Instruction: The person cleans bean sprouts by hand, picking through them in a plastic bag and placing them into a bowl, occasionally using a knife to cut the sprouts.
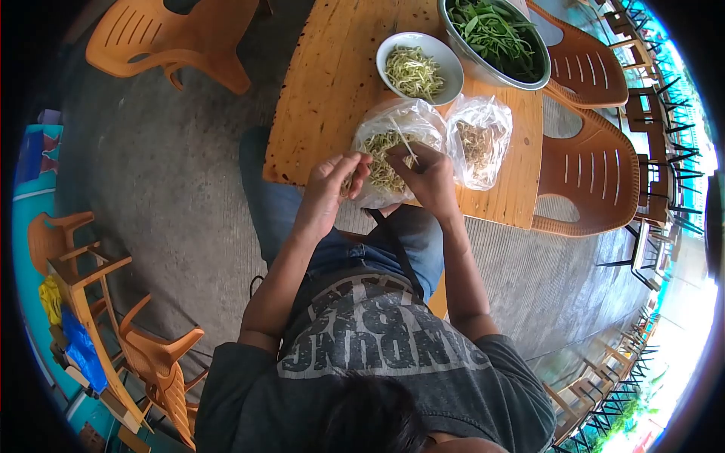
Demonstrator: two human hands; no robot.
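Observation:
A clear plastic bag [364, 147] full of bean sprouts [389, 177] lies open at the table's near edge, between my two hands. My right hand [429, 180] pinches a single pale bean sprout [406, 142] over the bag. On the bag's left side, my left hand [332, 189] has its fingers curled round what looks like a few thin sprouts, mostly hidden in the palm. To the right sits a second plastic bag [495, 121] holding brownish, thin scraps [476, 146]. Beyond the bags, a white bowl [383, 59] contains cleaner, paler sprouts [414, 72].
A metal basin [547, 64] of green leaves [495, 38] stands at the wooden table's [321, 90] far right. Orange plastic chairs [589, 177] line the right side; another chair [177, 38] is at upper left. Stacked furniture [98, 317] is at lower left.

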